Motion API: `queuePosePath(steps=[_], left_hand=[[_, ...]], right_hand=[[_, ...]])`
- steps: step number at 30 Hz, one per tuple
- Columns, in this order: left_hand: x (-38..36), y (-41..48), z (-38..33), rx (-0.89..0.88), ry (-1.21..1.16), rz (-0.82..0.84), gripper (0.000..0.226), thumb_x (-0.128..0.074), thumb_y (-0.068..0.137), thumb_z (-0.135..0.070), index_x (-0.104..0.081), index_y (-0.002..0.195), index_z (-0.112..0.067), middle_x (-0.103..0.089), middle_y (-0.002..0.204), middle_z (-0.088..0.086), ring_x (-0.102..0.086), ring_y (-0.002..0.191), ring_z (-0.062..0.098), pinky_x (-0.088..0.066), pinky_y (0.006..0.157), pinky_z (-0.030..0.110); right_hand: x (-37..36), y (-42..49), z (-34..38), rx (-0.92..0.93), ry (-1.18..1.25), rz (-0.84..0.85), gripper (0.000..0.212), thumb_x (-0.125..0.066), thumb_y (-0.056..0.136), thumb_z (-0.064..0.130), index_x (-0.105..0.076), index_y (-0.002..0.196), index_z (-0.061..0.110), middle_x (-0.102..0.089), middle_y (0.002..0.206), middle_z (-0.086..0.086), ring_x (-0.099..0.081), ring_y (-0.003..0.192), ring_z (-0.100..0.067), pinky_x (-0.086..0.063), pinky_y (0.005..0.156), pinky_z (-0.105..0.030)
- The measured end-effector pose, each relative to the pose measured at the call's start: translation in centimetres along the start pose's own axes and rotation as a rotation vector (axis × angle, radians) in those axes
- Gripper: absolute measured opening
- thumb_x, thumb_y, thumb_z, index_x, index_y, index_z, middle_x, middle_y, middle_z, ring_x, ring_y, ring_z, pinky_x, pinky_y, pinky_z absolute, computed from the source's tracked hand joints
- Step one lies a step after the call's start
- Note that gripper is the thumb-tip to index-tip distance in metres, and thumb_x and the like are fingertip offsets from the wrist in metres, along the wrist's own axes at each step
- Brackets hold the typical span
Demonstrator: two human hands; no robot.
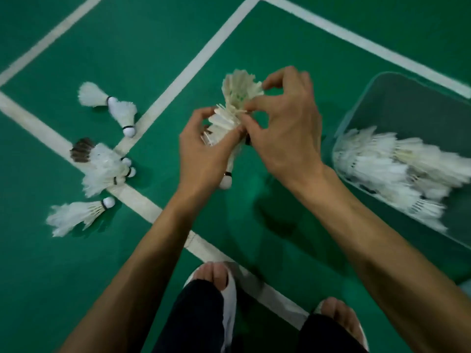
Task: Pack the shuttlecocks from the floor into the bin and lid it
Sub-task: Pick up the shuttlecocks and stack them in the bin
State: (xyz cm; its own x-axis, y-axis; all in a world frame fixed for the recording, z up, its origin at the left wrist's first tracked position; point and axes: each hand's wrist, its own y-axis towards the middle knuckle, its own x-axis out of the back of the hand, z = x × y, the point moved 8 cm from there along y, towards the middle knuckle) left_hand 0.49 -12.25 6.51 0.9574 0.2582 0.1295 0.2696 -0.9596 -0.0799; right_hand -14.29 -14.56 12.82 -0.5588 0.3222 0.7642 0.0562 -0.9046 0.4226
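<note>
Both hands meet at the centre of the frame on a nested stack (226, 121) of white shuttlecocks held above the green floor (293, 47). The left hand (204, 154) grips the stack's lower part, fingers curled round the feathers. The right hand (285, 131) pinches the feather skirts higher up between thumb and fingertips. The stack tilts, with its feather end toward the upper middle of the frame and its cork end pointing down toward the person.

The bin (354, 115), translucent and lidless, sits at the right edge of the frame and is cut off by it. Its near wall runs just beside the right wrist. A heap of packed shuttlecocks (390, 169) lies inside, blurred. A band of green floor separates the bin's wall from the stack.

On the left of the frame, loose shuttlecocks lie well apart from the hands:
- a touching pair (109, 103) at upper left
- a cluster (104, 169) on a white line (46, 133), including one with dark feathers (81, 149)
- a single one (76, 215) at lower left

Two feet (214, 273) stand at the bottom edge, the left one on the line.
</note>
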Motion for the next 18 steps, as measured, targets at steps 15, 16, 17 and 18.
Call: queuePosePath(steps=[15,16,17,18], left_hand=[[-25.6,-4.7,-8.5,-0.305,0.457,0.568,0.039,-0.077,0.072,-0.042,-0.059,0.101,-0.023,-0.065,0.096,-0.011,-0.066,0.087,0.015,-0.056,0.078,0.038],[-26.5,-4.9,-7.8,-0.293,0.495,0.580,0.031,-0.077,0.073,-0.040,-0.062,0.094,-0.022,-0.067,0.088,-0.011,-0.066,0.078,0.014,-0.055,0.070,0.034],[-27.4,-5.2,-7.1,-0.260,0.516,0.600,0.021,-0.077,0.074,-0.036,-0.066,0.086,-0.022,-0.068,0.080,-0.010,-0.065,0.069,0.011,-0.052,0.063,0.030],[-28.0,-5.5,-6.3,-0.214,0.534,0.618,0.013,-0.077,0.076,-0.032,-0.068,0.079,-0.024,-0.069,0.072,-0.010,-0.063,0.062,0.008,-0.048,0.057,0.026]], right_hand=[[20.6,-11.6,-26.4,-0.968,-0.016,0.006,0.021,-0.073,0.088,0.020,-0.073,0.078,0.001,-0.065,0.066,-0.007,-0.054,0.057,-0.014,-0.042,0.059,-0.027],[20.1,-12.5,-27.2,-0.997,-0.030,0.067,0.023,-0.072,0.087,0.018,-0.072,0.079,-0.002,-0.062,0.063,-0.008,-0.052,0.056,-0.016,-0.040,0.057,-0.027],[19.8,-13.2,-27.9,-1.022,-0.050,0.115,0.023,-0.071,0.087,0.017,-0.070,0.079,-0.005,-0.058,0.062,-0.009,-0.051,0.056,-0.018,-0.038,0.056,-0.028],[19.5,-13.7,-28.5,-1.040,-0.073,0.153,0.023,-0.069,0.085,0.014,-0.069,0.079,-0.007,-0.057,0.061,-0.010,-0.052,0.057,-0.020,-0.038,0.056,-0.028]])
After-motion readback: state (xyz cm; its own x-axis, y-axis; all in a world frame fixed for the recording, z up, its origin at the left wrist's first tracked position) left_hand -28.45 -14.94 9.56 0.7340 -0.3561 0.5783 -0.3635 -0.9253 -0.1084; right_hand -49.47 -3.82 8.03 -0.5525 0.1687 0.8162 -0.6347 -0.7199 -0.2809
